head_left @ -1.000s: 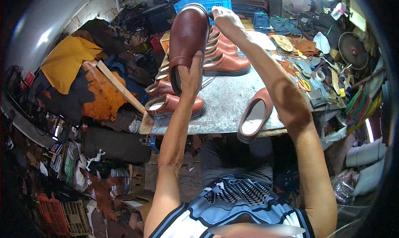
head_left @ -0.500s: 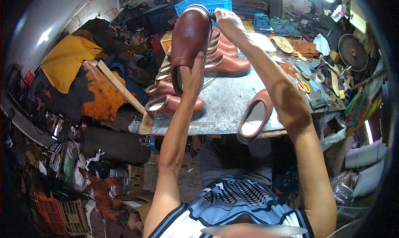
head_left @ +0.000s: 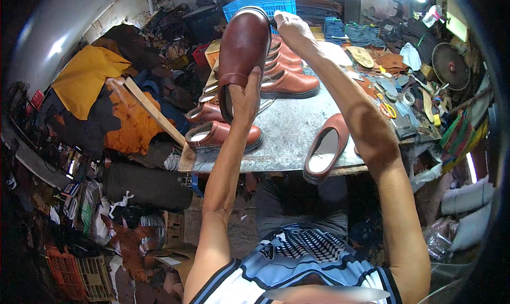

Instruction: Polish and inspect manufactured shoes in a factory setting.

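Note:
A reddish-brown leather clog is raised above the table, toe up and tilted away. My left hand grips it at the open heel end, thumb on the strap and fingers partly hidden inside. My right hand is closed beside the toe's right edge, near the dark sole. Something small and dark shows at its fingertips, too small to name. Another clog lies at the table's front edge under my right forearm. Matching clogs stand in a row behind the raised one, and one more clog sits at the left.
The grey worktable spreads before me. A blue crate stands at its far end. Orange-handled scissors, leather scraps and a tape roll crowd the right side. A wooden bar leans against the table's left corner, near piled hides.

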`<state>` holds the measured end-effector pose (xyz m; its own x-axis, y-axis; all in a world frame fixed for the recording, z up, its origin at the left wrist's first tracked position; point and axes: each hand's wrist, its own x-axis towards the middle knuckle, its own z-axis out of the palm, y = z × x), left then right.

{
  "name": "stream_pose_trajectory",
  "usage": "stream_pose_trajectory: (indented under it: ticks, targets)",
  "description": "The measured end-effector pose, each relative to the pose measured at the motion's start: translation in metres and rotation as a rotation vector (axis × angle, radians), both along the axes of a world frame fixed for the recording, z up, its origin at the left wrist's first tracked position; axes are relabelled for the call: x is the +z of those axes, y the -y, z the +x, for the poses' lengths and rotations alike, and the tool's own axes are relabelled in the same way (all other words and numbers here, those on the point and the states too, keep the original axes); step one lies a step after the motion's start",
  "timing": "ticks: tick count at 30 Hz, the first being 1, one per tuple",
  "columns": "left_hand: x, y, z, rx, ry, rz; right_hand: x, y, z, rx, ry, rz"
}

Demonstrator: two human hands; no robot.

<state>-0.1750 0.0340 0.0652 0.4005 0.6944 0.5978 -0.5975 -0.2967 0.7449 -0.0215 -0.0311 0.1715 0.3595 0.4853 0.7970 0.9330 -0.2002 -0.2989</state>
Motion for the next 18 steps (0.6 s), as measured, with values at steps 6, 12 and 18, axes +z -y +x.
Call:
stream_pose_trajectory:
  ticks: [6, 12, 18]
  targets:
    - [-0.005, -0.008, 0.002, 0.007, 0.006, 0.039, 0.010, 0.005, -0.007, 0.047, -0.126, -0.010]
    - [0.002, 0.002, -0.003, 0.050, -0.010, 0.037, -0.003, -0.005, 0.017, -0.026, 0.192, -0.020]
    - [0.006, 0.004, -0.006, 0.045, -0.044, 0.037, -0.005, -0.004, 0.018, -0.017, 0.229, -0.003]
